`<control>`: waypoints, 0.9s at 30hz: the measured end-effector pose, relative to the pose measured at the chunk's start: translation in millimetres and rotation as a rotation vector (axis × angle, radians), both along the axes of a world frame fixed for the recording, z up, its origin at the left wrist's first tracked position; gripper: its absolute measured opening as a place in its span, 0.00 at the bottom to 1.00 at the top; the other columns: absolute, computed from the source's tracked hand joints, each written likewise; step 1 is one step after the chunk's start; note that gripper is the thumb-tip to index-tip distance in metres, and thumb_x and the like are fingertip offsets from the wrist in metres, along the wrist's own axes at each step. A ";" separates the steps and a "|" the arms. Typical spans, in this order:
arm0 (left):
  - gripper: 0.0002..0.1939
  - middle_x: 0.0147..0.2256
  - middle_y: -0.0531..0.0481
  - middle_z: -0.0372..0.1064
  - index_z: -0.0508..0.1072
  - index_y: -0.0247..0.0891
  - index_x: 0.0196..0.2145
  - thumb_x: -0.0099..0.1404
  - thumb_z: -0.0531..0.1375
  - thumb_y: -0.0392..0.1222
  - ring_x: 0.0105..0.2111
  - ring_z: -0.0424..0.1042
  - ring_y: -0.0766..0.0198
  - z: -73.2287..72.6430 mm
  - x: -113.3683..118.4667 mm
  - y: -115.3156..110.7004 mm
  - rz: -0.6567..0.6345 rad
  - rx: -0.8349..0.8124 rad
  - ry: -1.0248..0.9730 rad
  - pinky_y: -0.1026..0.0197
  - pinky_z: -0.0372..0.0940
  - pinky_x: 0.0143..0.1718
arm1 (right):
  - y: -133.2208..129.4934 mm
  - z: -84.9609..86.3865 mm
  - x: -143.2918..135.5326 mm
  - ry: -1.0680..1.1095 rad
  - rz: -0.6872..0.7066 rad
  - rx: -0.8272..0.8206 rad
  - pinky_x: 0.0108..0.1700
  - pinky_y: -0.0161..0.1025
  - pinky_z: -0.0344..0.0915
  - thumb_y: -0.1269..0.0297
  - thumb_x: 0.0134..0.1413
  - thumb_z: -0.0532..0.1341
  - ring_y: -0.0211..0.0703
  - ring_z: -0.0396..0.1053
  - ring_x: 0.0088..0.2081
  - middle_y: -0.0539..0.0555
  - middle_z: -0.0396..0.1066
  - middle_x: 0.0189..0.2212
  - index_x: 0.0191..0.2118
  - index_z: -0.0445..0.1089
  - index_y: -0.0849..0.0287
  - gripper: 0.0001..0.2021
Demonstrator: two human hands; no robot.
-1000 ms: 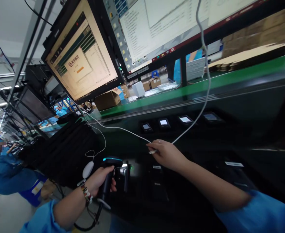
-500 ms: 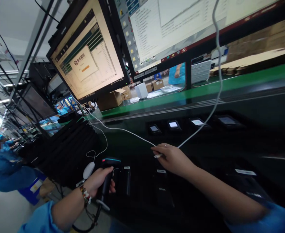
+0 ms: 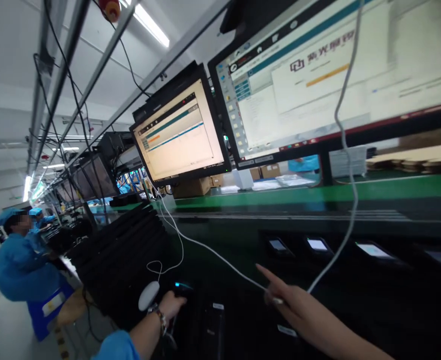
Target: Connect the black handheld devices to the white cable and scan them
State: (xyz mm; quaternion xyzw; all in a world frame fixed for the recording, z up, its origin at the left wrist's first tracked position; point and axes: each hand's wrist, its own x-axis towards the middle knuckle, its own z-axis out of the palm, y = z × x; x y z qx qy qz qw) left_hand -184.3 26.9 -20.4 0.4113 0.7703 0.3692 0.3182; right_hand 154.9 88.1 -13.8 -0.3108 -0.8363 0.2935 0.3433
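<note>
My left hand (image 3: 171, 305) is wrapped round a dark handheld barcode scanner (image 3: 184, 288) with a lit blue strip on its head. Close beside that wrist lies a white mouse (image 3: 148, 296). My right hand (image 3: 297, 305) has its index finger stretched out, while the other fingers close on a white cable (image 3: 220, 258); its small pale plug (image 3: 278, 300) shows between them. Under and near the hands lie dark devices, one with a white label (image 3: 217, 306) between them. Another label (image 3: 287, 330) sits just below my right hand. The dark surface hides the devices' outlines.
Two monitors (image 3: 180, 135) (image 3: 318, 85) stand behind the bench. Several small devices with lit screens (image 3: 317, 244) line the right side. A stack of black trays (image 3: 122, 255) stands at left. A second white cable (image 3: 350, 180) hangs at right. A person in blue (image 3: 25, 265) sits far left.
The view has swung up and left, so both hands appear lower. My right index finger now points out. Both monitors' pages differ. The scanner stays in my left hand, the cable in my right.
</note>
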 end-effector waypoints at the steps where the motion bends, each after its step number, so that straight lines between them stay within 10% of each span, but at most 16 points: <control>1: 0.10 0.22 0.53 0.62 0.65 0.38 0.25 0.52 0.64 0.42 0.32 0.72 0.53 -4.3 -1.0 2.7 -0.001 0.024 0.050 0.55 0.64 0.36 | -4.4 4.1 -2.4 -0.025 0.030 -0.071 0.33 0.40 0.67 0.65 0.57 0.49 0.45 0.69 0.29 0.53 0.72 0.31 0.64 0.54 0.59 0.28; 3: 0.14 0.18 0.54 0.56 0.62 0.40 0.18 0.47 0.67 0.41 0.36 0.71 0.47 -7.0 -0.9 4.1 -0.021 0.067 0.151 0.49 0.62 0.44 | -12.6 13.9 -8.0 -0.110 0.092 -0.213 0.31 0.38 0.64 0.65 0.54 0.51 0.44 0.69 0.29 0.54 0.73 0.29 0.45 0.70 0.59 0.16; 6: 0.17 0.18 0.51 0.56 0.61 0.41 0.14 0.42 0.69 0.41 0.41 0.69 0.39 -1.8 9.4 -5.0 -0.057 0.152 0.274 0.40 0.56 0.51 | -20.6 28.6 -15.3 -0.171 0.193 -0.377 0.26 0.34 0.58 0.62 0.52 0.56 0.40 0.66 0.25 0.54 0.72 0.24 0.24 0.67 0.60 0.10; 9: 0.12 0.27 0.39 0.67 0.71 0.39 0.23 0.47 0.66 0.49 0.41 0.69 0.35 -0.3 38.5 -20.7 -0.181 0.226 0.435 0.35 0.57 0.49 | -23.4 39.7 -18.9 -0.081 0.326 -0.502 0.26 0.32 0.53 0.55 0.47 0.64 0.34 0.59 0.22 0.50 0.65 0.19 0.22 0.67 0.61 0.15; 13: 0.28 0.29 0.26 0.71 0.77 0.29 0.39 0.44 0.67 0.53 0.33 0.71 0.29 -7.5 81.5 -29.2 -0.402 0.145 0.760 0.33 0.62 0.36 | -27.0 48.6 -21.3 0.230 0.555 -0.774 0.21 0.30 0.45 0.42 0.34 0.71 0.29 0.52 0.18 0.49 0.62 0.17 0.25 0.67 0.63 0.26; 17: 0.33 0.30 0.23 0.71 0.76 0.26 0.42 0.39 0.68 0.48 0.31 0.71 0.27 1.1 92.3 -24.3 -0.443 0.120 0.886 0.35 0.64 0.31 | -38.1 55.5 -26.4 0.467 0.621 -0.885 0.21 0.28 0.43 0.51 0.34 0.75 0.27 0.51 0.18 0.48 0.62 0.19 0.25 0.64 0.62 0.24; 22: 0.09 0.19 0.43 0.66 0.72 0.39 0.18 0.37 0.66 0.44 0.22 0.68 0.50 23.2 69.6 -26.6 -0.450 0.070 0.506 0.53 0.62 0.24 | -54.5 57.8 -36.3 0.418 0.519 -0.806 0.27 0.31 0.54 0.56 0.36 0.75 0.32 0.60 0.24 0.50 0.67 0.23 0.26 0.65 0.63 0.21; 27: 0.07 0.22 0.50 0.69 0.74 0.35 0.25 0.43 0.62 0.38 0.24 0.66 0.62 13.4 46.0 -30.5 -0.426 0.076 -0.136 0.63 0.58 0.24 | -67.3 60.7 -48.8 0.451 0.222 -0.699 0.27 0.31 0.53 0.51 0.39 0.72 0.33 0.62 0.25 0.50 0.69 0.24 0.29 0.67 0.63 0.21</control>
